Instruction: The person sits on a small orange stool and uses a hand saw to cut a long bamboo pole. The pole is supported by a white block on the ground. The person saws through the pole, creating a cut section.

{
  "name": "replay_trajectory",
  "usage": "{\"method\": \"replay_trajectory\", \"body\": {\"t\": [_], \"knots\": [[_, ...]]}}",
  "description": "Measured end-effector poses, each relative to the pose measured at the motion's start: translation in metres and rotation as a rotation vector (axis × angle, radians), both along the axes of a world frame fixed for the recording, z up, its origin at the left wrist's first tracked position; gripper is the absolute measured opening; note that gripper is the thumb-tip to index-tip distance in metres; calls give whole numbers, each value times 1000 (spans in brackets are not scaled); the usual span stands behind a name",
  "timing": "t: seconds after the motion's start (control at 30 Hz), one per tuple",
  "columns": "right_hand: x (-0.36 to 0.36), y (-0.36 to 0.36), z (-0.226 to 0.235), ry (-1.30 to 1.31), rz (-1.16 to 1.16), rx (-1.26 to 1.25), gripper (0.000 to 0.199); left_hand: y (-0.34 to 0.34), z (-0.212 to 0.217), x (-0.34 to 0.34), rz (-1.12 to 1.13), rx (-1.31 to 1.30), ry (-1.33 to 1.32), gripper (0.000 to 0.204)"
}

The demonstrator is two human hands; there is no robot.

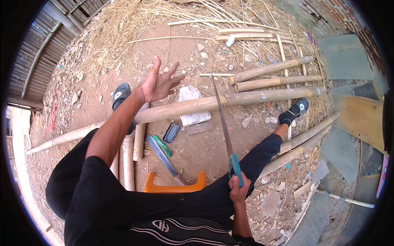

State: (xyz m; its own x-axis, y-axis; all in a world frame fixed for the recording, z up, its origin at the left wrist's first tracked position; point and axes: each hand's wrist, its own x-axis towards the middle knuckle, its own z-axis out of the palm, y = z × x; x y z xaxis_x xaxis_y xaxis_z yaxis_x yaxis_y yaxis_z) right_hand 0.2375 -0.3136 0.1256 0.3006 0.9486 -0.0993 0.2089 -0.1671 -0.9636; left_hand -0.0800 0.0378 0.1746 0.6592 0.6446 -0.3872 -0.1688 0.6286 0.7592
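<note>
My right hand [239,189] is wrapped round the teal handle of a hand saw [223,123]. The long blade points away from me and crosses the long bamboo pole [180,110]; whether it touches the pole I cannot tell. My left hand [161,83] is raised above the pole's left part, fingers spread, holding nothing. A pale stone block [190,93] lies under the pole near its middle. My left foot [121,93] and right foot [296,110] are planted apart near the pole.
A large knife [163,156], a green-handled tool [162,146] and a dark case [171,133] lie before an orange plastic seat [174,187]. Cut bamboo lengths [271,69] lie at the right, split strips [254,34] on straw at the back. Grey slabs [344,57] line the right side.
</note>
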Motion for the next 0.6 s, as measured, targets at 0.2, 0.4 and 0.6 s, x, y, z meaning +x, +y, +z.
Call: {"method": "replay_trajectory", "body": {"t": [0.2, 0.4, 0.6], "knots": [[25, 1, 13, 63, -43, 27, 44, -32, 155, -113, -312, 291, 1054, 86], [74, 3, 6, 215, -82, 30, 45, -281, 49, -230, 990, -27, 955, 83], [87, -22, -10, 161, -51, 56, 51, -481, -71, -143, 1448, -419, 833, 86]]}}
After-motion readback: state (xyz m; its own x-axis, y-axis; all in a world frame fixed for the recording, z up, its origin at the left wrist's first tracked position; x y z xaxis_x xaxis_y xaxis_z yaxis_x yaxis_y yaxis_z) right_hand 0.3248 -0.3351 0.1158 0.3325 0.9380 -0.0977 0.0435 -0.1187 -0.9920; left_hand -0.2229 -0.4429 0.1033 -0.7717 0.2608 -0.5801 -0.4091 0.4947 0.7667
